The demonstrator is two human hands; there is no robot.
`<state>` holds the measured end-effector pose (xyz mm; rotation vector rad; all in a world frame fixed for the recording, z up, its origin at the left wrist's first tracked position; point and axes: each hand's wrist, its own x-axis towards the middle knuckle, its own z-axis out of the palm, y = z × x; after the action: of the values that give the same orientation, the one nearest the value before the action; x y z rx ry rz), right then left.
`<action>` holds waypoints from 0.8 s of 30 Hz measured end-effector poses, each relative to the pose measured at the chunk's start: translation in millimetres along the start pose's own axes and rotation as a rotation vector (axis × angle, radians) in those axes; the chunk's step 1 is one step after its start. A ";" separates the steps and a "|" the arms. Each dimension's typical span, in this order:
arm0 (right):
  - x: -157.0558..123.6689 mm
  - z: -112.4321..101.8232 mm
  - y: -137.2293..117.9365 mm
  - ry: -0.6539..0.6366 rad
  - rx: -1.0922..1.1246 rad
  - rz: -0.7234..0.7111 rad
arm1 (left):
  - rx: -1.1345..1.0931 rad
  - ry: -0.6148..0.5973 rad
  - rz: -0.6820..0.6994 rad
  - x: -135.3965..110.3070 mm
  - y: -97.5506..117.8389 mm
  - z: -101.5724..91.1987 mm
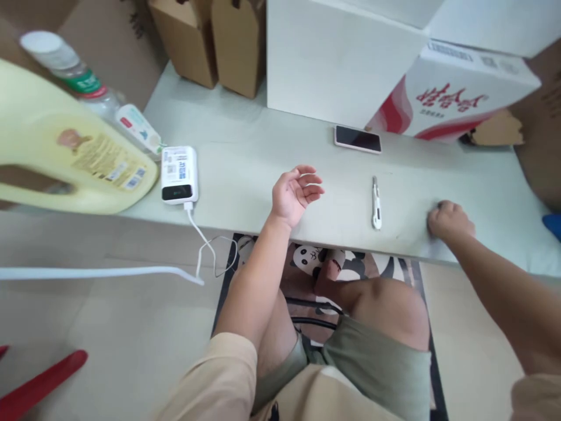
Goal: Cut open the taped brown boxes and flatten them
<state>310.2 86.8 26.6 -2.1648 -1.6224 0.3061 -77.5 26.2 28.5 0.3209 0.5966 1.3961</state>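
My left hand (295, 193) rests near the front of the pale table (245, 152), palm turned up, with its fingers loosely bent and apart and nothing in it. Farther right, my right hand (450, 221) is closed near the table's front edge. A small dark patch shows at its left side; what the fingers hold, if anything, is hidden. Between the two hands lies a white utility knife (377, 204), pointing away from me. A phone (358, 139) with a dark screen lies behind it, close to the boxes.
At the left stand a yellow jug (87, 152), a clear bottle (81, 79) and a white power bank (179, 175) with a cable (205, 242) hanging off the edge. Brown cartons (239, 47), a large white box (337, 64) and a red-and-white carton (460, 93) line the back.
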 end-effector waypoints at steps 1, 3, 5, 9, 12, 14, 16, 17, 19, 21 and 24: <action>1.4 -1.1 -10.7 -0.005 -0.018 -0.028 | -0.021 -0.008 0.009 -2.0 4.5 -2.7; 5.6 1.2 -39.0 -0.015 -0.034 -0.110 | -0.043 -0.030 0.016 -4.7 13.0 -8.5; 11.2 11.2 -76.5 -0.038 -0.014 -0.223 | -0.056 -0.063 0.023 -4.9 20.5 -14.7; 25.1 51.0 -173.7 -0.111 0.061 -0.486 | -0.116 -0.097 0.066 0.3 32.0 -25.9; 33.5 87.2 -258.3 -0.178 0.103 -0.668 | -0.174 -0.096 0.091 3.4 37.1 -31.7; 33.7 108.1 -316.3 -0.207 0.144 -0.801 | -0.190 -0.131 0.094 3.8 39.3 -34.7; 29.2 123.0 -372.3 -0.236 0.174 -0.857 | -0.180 -0.176 0.099 3.4 41.4 -37.7; 26.3 127.9 -398.6 -0.248 0.158 -0.897 | -0.169 -0.190 0.106 3.2 42.7 -39.2; 22.3 134.1 -445.6 -0.227 0.097 -0.952 | -0.148 -0.188 0.121 3.2 45.9 -41.8; 23.7 138.6 -482.6 -0.218 0.084 -0.863 | -0.135 -0.151 0.120 3.9 49.5 -43.6; 35.8 148.1 -513.9 -0.282 0.332 -0.654 | -0.137 -0.101 0.107 5.9 53.7 -45.1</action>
<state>-182.9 270.1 129.6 -1.3023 -2.1453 0.6355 -146.8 34.7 20.0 0.3153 0.4033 1.5058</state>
